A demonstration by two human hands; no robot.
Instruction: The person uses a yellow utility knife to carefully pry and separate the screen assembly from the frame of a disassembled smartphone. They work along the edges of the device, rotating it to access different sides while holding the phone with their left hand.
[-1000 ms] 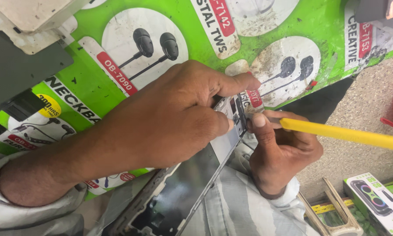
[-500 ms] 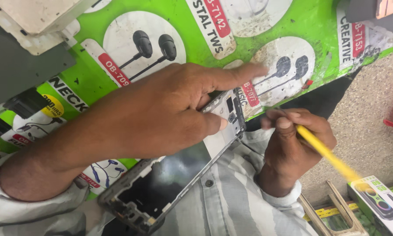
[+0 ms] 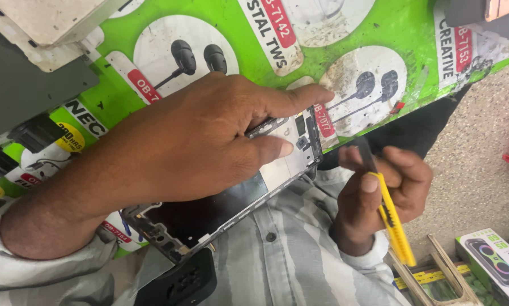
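Observation:
My left hand (image 3: 209, 141) grips an opened phone frame (image 3: 237, 198), fingers over its top end and thumb on the pale inner plate. The frame is tilted, its lower end down by my shirt. My right hand (image 3: 382, 195) is just right of the frame's top corner, apart from it. It holds a yellow utility knife (image 3: 391, 218), whose dark tip points up and whose handle runs down to the right.
A green poster (image 3: 379, 34) printed with earphone pictures covers the worktop behind the hands. A grey box (image 3: 33, 85) sits at the upper left. A speaker carton (image 3: 495, 263) and wooden frames (image 3: 435, 277) lie at the lower right on a speckled floor.
The knife has come away from the phone frame's top and swung so its handle points down. The left hand has turned the frame, showing more of its inner face.

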